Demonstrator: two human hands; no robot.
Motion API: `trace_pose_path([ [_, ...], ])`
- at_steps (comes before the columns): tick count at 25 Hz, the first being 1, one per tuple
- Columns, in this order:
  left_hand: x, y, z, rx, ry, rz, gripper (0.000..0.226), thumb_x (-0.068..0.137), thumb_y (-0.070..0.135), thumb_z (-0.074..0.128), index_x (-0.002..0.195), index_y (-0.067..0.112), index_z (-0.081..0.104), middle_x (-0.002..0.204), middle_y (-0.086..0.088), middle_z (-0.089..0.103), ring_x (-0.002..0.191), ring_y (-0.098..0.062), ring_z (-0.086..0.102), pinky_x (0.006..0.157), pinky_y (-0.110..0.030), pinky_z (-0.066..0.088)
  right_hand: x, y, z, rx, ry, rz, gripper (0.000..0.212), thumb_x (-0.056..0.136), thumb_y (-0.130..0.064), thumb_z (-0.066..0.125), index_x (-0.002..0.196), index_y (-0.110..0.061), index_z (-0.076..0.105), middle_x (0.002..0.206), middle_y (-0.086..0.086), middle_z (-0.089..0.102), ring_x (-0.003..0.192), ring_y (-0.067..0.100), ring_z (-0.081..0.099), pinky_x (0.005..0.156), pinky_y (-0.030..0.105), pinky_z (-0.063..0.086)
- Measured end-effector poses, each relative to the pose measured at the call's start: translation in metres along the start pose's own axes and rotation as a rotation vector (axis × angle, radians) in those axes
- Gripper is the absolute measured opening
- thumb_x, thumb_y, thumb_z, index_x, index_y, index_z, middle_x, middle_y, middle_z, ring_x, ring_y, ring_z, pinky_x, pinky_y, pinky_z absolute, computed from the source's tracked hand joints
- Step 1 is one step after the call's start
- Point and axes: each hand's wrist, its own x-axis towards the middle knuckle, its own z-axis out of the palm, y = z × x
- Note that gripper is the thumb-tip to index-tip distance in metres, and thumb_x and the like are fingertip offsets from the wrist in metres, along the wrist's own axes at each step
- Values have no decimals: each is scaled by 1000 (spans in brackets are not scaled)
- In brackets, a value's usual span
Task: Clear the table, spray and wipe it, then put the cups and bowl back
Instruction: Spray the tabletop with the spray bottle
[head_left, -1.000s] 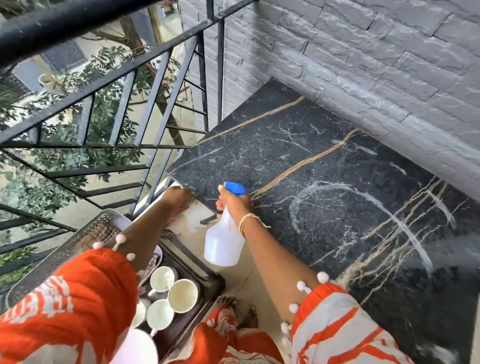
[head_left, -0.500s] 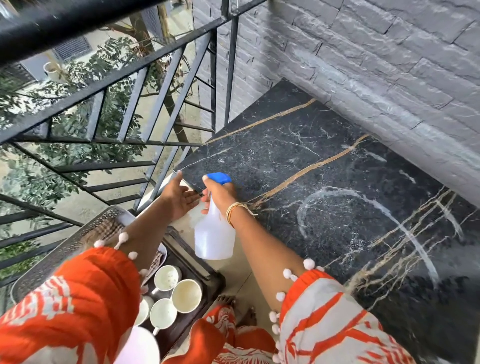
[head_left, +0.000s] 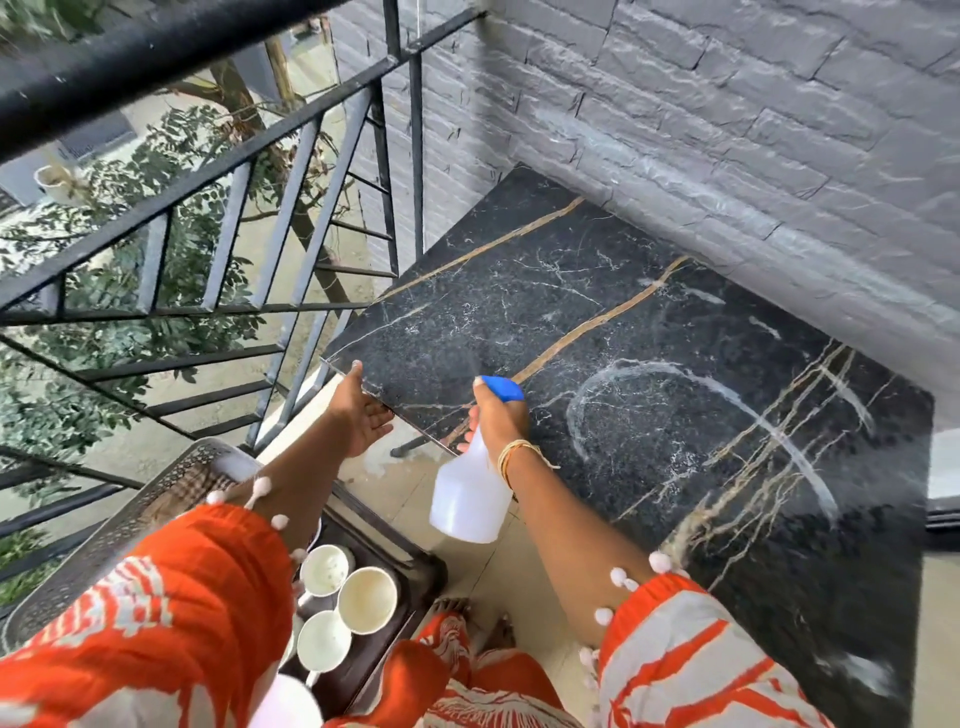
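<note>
The right hand (head_left: 498, 415) has its fingers clenched around the neck of a white spray bottle (head_left: 470, 499) with a blue head, held over the near edge of the black marble desk (head_left: 649, 338). The left hand (head_left: 358, 410) is spread, palm up, touching the desk's corner. Three white cups (head_left: 366, 600) sit on a dark tray (head_left: 415, 571) below, beside the desk.

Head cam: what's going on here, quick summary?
A person is at the spray stage of cleaning a dark marble table. The right hand grips a white spray bottle with a blue nozzle aimed over the tabletop, which carries no dishes and shows pale curved streaks. The left hand is open, its fingers touching the table's near edge. The white cups sit on a dark tray down beside the person. No wiping cloth is in hand.
</note>
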Motion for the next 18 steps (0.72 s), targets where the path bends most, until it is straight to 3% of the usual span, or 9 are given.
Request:
trace_pose_path([
  [4,-8,-7,20,59,73,14,79,95,59,32,150,5,18,154,-19,29,138,-35,36,113,-44,31,-3,4,-38,56,-38,84,40,91,-39,60,67,-8,54,58,9,54,56,27,64,62,39,53],
  [9,-13,-17,41,146,147,1,69,97,55,31,147,8,29,148,-17,38,130,-35,45,105,-41,39,-7,6,-64,87,97,55,41,89,-41,62,64,-10,52,52,7,50,44,21,51,53,34,51],
  [11,-14,-23,48,188,152,-16,57,98,49,35,135,6,42,128,-20,50,112,-34,54,92,-38,46,-9,6,-75,115,58,85,39,90,-41,62,73,-6,57,64,10,60,59,26,63,60,38,54],
  [12,-15,-26,52,212,148,-25,47,98,44,38,119,3,48,113,-19,52,95,-31,56,82,-36,48,-9,7,-79,130,47,95,39,90,-40,62,76,-4,58,70,13,62,65,29,65,62,40,55],
  [14,-18,-32,59,277,148,-51,32,98,35,42,94,4,48,100,-16,50,72,-25,50,76,-33,46,-11,5,-83,156,82,99,40,91,-39,61,71,-5,56,63,11,58,56,25,60,58,37,54],
  [16,-18,-37,63,328,139,-53,26,96,32,47,98,6,47,100,-16,51,72,-25,51,79,-33,45,-13,5,-83,151,162,74,43,91,-39,61,63,-8,51,53,6,48,44,20,47,52,33,51],
  [18,-15,-39,65,372,132,-62,28,92,29,51,109,6,46,104,-18,54,81,-28,56,80,-35,50,-13,5,-85,163,175,75,43,91,-40,62,63,-9,51,53,6,48,44,20,45,53,34,52],
])
